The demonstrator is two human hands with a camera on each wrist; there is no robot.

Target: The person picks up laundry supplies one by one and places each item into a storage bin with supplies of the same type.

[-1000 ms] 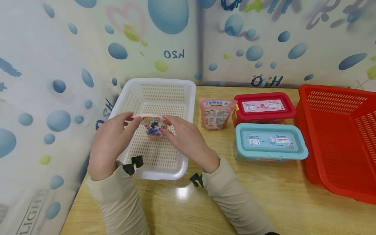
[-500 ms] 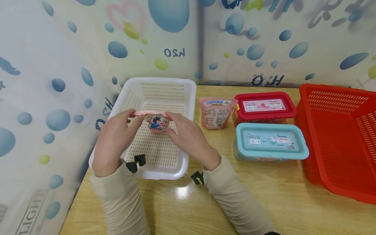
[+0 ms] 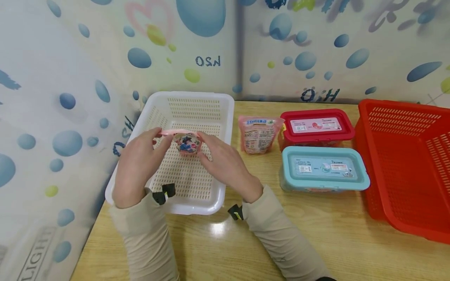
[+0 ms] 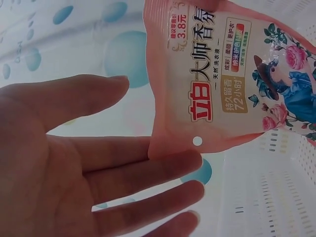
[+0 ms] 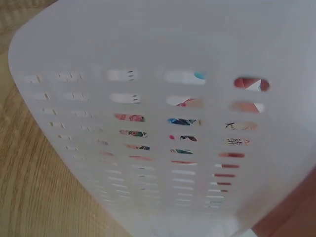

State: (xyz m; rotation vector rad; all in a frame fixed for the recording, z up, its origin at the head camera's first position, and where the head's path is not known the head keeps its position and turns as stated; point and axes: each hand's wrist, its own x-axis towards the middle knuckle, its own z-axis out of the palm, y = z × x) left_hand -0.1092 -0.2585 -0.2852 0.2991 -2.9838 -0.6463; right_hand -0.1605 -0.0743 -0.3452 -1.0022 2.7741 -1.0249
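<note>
A pink laundry detergent pouch (image 3: 188, 144) hangs over the white basket (image 3: 190, 208), its printed front facing up in the head view. My right hand (image 3: 226, 164) pinches its right end between thumb and fingers. At its left end is my left hand (image 3: 140, 166). In the left wrist view the left fingers (image 4: 143, 173) are straight and touch the pouch's corner, while the thumb (image 4: 94, 96) stands apart from it. The right wrist view mostly shows the basket's slotted wall (image 5: 163, 54), with bits of the pouch visible through the slots.
A second pink pouch (image 3: 260, 136) stands right of the white basket. Beside it are a red-lidded box (image 3: 316, 125) and a light-blue-lidded box (image 3: 323, 169). A red basket (image 3: 383, 195) stands at the table's right. Patterned walls (image 3: 207, 78) close off the back and left.
Both hands and the pouch have shifted slightly up in the head view. The left hand has also moved a little to the right. The boxes and baskets stay where they were.
</note>
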